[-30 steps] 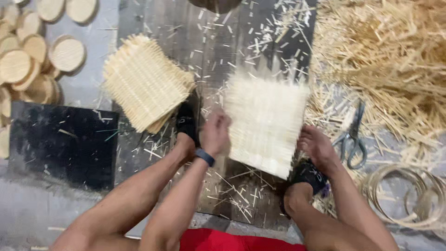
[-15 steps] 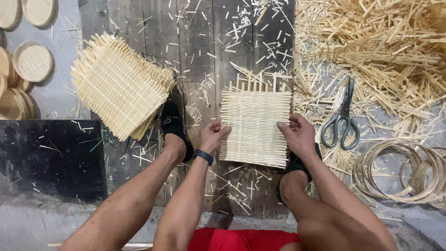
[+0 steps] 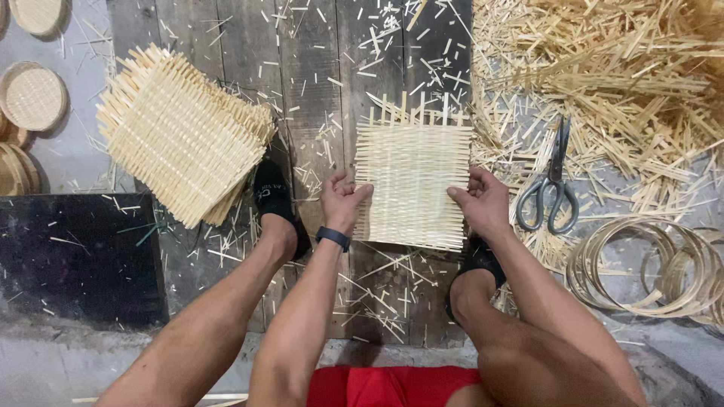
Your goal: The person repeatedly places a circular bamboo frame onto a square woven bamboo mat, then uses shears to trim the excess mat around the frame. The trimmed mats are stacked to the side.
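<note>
Head view: both hands, left [image 3: 343,203] and right [image 3: 483,202], grip a pale square woven mat [image 3: 411,185] by its side edges.

Floor: dark weathered wooden planks [image 3: 317,68], littered with pale bamboo offcuts
Left: grey concrete [image 3: 72,151] and a black mat [image 3: 75,264]
Right: heap of bamboo slivers [image 3: 626,68]
Light: even, soft, few shadows

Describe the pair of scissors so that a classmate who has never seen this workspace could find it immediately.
Start at the big heap of bamboo offcuts at the upper right. Just below its edge, right of the right hand, lie the scissors, the only dark metal thing among pale strips.
</note>
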Demonstrator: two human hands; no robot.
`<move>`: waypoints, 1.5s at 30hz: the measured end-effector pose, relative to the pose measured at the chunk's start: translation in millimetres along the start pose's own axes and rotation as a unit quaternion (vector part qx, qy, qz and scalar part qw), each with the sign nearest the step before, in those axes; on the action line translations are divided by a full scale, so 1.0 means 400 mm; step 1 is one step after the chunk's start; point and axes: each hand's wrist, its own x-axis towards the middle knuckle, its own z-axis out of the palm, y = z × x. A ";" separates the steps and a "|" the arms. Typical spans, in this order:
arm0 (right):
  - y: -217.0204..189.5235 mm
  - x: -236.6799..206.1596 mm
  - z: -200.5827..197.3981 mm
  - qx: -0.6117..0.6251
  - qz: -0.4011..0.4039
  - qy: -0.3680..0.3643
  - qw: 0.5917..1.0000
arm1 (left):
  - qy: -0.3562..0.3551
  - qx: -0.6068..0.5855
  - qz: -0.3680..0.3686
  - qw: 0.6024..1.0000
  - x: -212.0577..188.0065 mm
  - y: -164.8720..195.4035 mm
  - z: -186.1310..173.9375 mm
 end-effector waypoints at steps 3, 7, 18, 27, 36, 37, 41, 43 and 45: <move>-0.006 0.000 0.003 -0.001 0.010 0.005 1.000 | 0.004 0.149 0.065 0.987 -0.029 0.064 0.012; -0.002 -0.005 0.000 0.043 0.004 -0.006 0.999 | -0.162 0.529 0.396 0.733 -0.089 0.134 0.069; 0.041 -0.058 -0.013 0.099 -0.016 0.023 0.995 | -0.351 0.619 0.303 0.633 -0.149 0.169 0.106; 0.246 -0.345 -0.520 -0.217 -0.095 0.408 0.881 | -0.358 0.630 0.311 0.614 -0.214 0.182 0.112; 0.364 -0.433 -0.869 -0.197 0.176 0.487 0.832 | -0.289 0.518 0.337 0.731 -0.279 0.231 0.137; 0.350 -0.432 -0.884 -0.234 0.155 0.486 0.828 | -0.287 0.513 0.344 0.732 -0.285 0.241 0.137; 0.266 -0.426 -0.970 -0.409 -0.006 0.467 0.784 | -0.267 0.481 0.356 0.755 -0.306 0.288 0.139; 0.214 -0.421 -1.003 -0.470 -0.086 0.453 0.753 | -0.257 0.439 0.362 0.781 -0.318 0.306 0.150; 0.172 -0.419 -1.033 -0.499 -0.126 0.440 0.736 | -0.251 0.381 0.369 0.810 -0.333 0.318 0.168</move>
